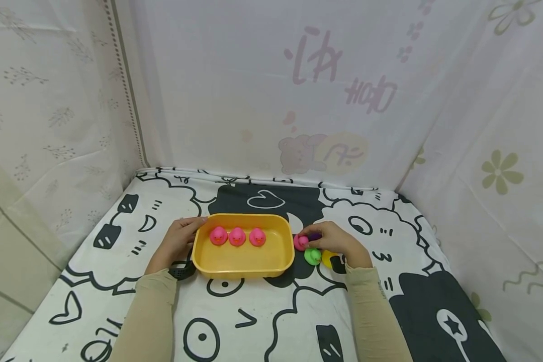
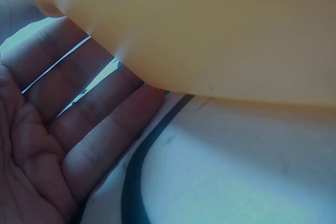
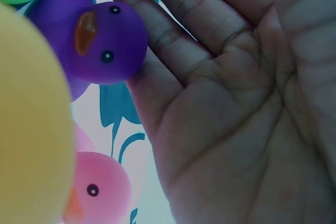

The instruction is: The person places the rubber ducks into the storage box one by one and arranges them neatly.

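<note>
Looking down from the head, we see the yellow tub (image 1: 242, 261) on a patterned cloth (image 1: 249, 327), with three pink ducks (image 1: 237, 237) lined up inside it, nearer its far edge. At the tub's left side we find the left hand (image 1: 179, 240), fingertips at the rim near the far corner, a black band (image 1: 182, 271) at its wrist. Just off the tub's right side, we see the right hand (image 1: 337, 239) pinching a fourth pink duck (image 1: 300, 244) between finger and thumb. A green duck (image 1: 312, 257) sits just beside that one, and a yellow duck (image 1: 327, 258) lies farther right of the tub, partly hidden by the wrist.

From the left wrist, we see fairly straight, unclenched fingers lying against the outside of the tub's wall; we cannot tell how firmly they press.

From the right wrist, we look at the cluster to the tub's right. A purple duck (image 3: 110, 40) covers part of the little finger, and a further pink duck (image 3: 105, 182) shows behind the blurred yellow duck. One fingertip meets a bit of pink at the top edge; the pinch itself falls outside this view.
</note>
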`<move>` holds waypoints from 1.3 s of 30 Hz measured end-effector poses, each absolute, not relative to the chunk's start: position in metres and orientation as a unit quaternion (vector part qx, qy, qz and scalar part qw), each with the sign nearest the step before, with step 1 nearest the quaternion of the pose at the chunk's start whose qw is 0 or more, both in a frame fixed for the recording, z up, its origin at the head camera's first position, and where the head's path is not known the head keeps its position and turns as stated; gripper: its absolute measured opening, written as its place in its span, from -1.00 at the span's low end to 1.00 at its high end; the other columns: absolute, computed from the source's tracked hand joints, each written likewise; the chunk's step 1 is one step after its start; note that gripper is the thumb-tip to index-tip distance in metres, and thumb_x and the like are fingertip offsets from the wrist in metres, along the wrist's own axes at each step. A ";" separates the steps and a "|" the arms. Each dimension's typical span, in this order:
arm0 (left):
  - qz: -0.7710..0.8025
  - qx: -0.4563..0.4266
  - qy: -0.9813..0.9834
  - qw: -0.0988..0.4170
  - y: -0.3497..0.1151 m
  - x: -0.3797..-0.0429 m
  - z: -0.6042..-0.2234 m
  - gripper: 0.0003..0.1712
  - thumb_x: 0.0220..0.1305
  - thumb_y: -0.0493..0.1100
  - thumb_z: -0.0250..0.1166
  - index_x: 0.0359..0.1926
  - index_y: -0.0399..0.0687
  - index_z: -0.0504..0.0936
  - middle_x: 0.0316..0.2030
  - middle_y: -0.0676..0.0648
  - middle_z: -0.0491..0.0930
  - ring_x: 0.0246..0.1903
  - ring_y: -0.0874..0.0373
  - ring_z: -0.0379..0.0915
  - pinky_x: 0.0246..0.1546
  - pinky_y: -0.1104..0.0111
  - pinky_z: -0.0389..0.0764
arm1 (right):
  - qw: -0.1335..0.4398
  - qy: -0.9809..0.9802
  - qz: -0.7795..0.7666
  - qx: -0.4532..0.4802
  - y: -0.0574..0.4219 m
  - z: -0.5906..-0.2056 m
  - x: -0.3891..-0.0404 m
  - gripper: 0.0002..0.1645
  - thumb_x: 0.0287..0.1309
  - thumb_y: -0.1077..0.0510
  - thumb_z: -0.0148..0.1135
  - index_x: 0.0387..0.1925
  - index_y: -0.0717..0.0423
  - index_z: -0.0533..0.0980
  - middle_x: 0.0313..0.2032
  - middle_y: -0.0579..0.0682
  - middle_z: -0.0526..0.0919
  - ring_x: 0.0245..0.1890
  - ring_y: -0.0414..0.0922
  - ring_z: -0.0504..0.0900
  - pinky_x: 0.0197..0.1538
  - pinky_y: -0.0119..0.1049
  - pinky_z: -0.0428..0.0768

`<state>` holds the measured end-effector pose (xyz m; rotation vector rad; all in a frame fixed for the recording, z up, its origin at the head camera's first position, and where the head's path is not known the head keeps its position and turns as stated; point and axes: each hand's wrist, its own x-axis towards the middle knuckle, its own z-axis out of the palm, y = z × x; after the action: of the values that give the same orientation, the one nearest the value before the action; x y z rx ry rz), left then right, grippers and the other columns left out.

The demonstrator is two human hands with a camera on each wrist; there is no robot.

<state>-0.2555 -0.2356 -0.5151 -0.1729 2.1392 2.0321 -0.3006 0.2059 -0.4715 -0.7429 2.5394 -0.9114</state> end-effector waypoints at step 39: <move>0.681 -0.063 0.724 0.088 -0.233 -0.254 -0.514 -0.12 0.26 0.37 0.28 0.35 -0.17 0.50 0.29 -0.23 0.44 0.07 -0.09 0.57 -0.03 0.20 0.70 | 0.135 0.899 -0.342 -0.236 0.203 -0.469 -0.300 -0.69 0.22 0.00 0.42 0.01 -0.19 0.69 -0.03 -0.13 0.70 -0.09 -0.03 0.64 -0.05 -0.16 0.72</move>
<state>-0.2543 -0.2331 -0.5139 -0.1873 2.1558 2.0264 -0.3004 0.2029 -0.4689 -0.6839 2.6065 -0.9922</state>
